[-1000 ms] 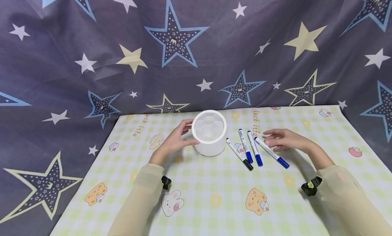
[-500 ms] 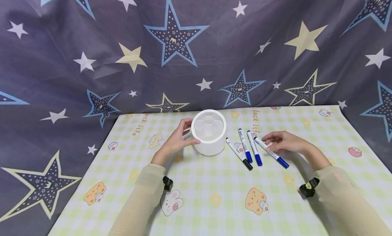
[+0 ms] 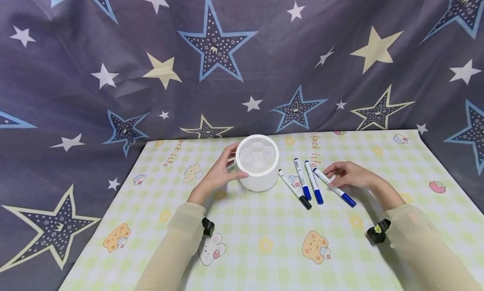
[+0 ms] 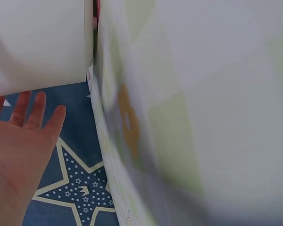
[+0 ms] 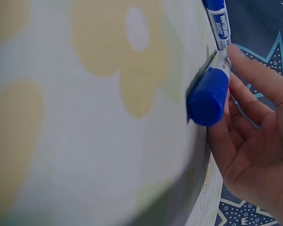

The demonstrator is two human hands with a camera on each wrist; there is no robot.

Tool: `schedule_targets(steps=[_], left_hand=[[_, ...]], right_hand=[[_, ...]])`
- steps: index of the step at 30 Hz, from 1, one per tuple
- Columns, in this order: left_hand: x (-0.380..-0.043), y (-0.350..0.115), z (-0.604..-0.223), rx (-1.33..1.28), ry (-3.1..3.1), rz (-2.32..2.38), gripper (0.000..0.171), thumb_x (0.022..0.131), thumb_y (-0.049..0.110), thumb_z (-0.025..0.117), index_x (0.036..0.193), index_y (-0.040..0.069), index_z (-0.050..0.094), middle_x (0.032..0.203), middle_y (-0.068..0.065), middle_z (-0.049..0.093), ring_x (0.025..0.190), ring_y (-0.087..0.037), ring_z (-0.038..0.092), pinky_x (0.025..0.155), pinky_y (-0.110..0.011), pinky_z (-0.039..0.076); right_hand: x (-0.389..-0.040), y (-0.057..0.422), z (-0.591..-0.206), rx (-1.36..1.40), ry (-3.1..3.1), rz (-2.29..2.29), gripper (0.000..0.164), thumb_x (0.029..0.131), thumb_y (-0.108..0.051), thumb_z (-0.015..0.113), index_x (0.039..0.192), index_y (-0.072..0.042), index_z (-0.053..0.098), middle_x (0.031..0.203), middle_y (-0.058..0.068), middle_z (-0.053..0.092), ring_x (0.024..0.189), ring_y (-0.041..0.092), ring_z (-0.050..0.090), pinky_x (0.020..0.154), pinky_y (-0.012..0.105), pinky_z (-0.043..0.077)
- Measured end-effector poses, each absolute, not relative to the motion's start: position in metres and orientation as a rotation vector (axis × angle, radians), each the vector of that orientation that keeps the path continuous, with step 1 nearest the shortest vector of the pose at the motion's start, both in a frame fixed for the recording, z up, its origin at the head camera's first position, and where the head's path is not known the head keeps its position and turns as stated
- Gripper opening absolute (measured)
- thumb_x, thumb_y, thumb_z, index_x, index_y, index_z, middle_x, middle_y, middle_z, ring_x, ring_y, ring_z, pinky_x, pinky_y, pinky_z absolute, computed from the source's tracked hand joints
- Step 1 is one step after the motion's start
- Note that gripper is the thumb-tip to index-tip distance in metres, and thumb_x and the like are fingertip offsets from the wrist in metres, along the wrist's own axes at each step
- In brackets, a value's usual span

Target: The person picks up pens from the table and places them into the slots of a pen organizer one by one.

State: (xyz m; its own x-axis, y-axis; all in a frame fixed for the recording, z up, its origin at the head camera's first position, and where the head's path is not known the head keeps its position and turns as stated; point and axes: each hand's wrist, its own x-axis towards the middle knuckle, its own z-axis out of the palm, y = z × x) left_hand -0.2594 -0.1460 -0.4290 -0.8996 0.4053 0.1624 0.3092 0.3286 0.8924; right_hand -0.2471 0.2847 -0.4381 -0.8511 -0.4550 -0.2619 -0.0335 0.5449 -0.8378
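Observation:
A round white desk organizer (image 3: 259,179) with clear dividers inside stands upright on the table. My left hand (image 3: 219,171) rests against its left side, thumb at the front and fingers toward the back. In the left wrist view the left hand's fingers (image 4: 37,110) look spread and fairly straight at the organizer's wall (image 4: 42,52). My right hand (image 3: 351,174) pinches the rightmost blue-capped marker (image 3: 336,188), which lies slanted on the tabletop. In the right wrist view the marker's blue cap (image 5: 207,99) points toward the camera, with thumb and fingers on either side of its barrel.
Left of the held marker lie two more blue-capped markers, the middle one (image 3: 314,182) and another (image 3: 303,179). A black-capped marker (image 3: 295,190) lies nearest the organizer. A checked tablecloth (image 3: 264,266) covers the table. Behind it hangs a dark star-patterned curtain (image 3: 242,93).
My right hand has moved slightly left and down onto the rightmost marker, its thumb and fingers now closed in around the barrel. The left hand and organizer stay nearly still.

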Motion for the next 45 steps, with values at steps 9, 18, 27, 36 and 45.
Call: schedule_targets(steps=[9, 18, 27, 36, 45], left_hand=[[-0.251, -0.142, -0.418, 0.677, 2.474, 1.645, 0.102, 0.080, 0.008, 0.083, 0.159, 0.016, 0.019, 0.158, -0.014, 0.033, 0.143, -0.037, 0.037, 0.121, -0.058, 0.029], [-0.239, -0.131, -0.397, 0.640, 2.458, 1.592, 0.105, 0.082, 0.007, 0.081, 0.161, 0.014, 0.012, 0.166, -0.013, 0.021, 0.146, -0.040, 0.034, 0.122, -0.056, 0.028], [-0.241, -0.133, -0.400, 0.615, 2.453, 1.590, 0.106, 0.082, 0.009, 0.081, 0.161, 0.015, 0.012, 0.164, -0.013, 0.024, 0.145, -0.039, 0.036, 0.121, -0.058, 0.028], [-0.236, -0.129, -0.394, 0.597, 2.441, 1.561, 0.108, 0.081, 0.007, 0.081, 0.160, 0.016, 0.007, 0.162, -0.018, 0.027, 0.147, -0.038, 0.034, 0.122, -0.057, 0.027], [-0.252, -0.131, -0.419, 0.629, 2.415, 1.613, 0.115, 0.079, 0.003, 0.081, 0.160, 0.015, 0.001, 0.163, -0.019, 0.023, 0.145, -0.039, 0.035, 0.121, -0.055, 0.029]], right_hand=[[-0.248, 0.285, -0.440, -0.374, 2.361, -1.221, 0.049, 0.085, -0.012, 0.076, 0.124, 0.009, 0.056, 0.101, 0.013, 0.060, 0.072, 0.009, 0.053, 0.058, 0.021, 0.047], [-0.249, 0.284, -0.441, -0.394, 2.343, -1.272, 0.049, 0.085, -0.008, 0.074, 0.125, 0.012, 0.054, 0.096, 0.010, 0.059, 0.070, 0.008, 0.049, 0.057, 0.021, 0.046], [-0.247, 0.285, -0.439, -0.433, 2.379, -1.284, 0.045, 0.087, -0.005, 0.071, 0.124, 0.014, 0.056, 0.099, 0.013, 0.063, 0.076, 0.007, 0.052, 0.064, 0.020, 0.049], [-0.241, 0.291, -0.437, -0.478, 2.380, -1.411, 0.041, 0.088, -0.008, 0.063, 0.123, 0.010, 0.056, 0.095, 0.001, 0.062, 0.080, 0.004, 0.060, 0.065, 0.020, 0.053], [-0.234, 0.286, -0.424, -0.253, 2.359, -1.460, 0.051, 0.091, -0.012, 0.064, 0.136, 0.007, 0.049, 0.103, 0.001, 0.059, 0.072, 0.002, 0.056, 0.056, 0.022, 0.046]])
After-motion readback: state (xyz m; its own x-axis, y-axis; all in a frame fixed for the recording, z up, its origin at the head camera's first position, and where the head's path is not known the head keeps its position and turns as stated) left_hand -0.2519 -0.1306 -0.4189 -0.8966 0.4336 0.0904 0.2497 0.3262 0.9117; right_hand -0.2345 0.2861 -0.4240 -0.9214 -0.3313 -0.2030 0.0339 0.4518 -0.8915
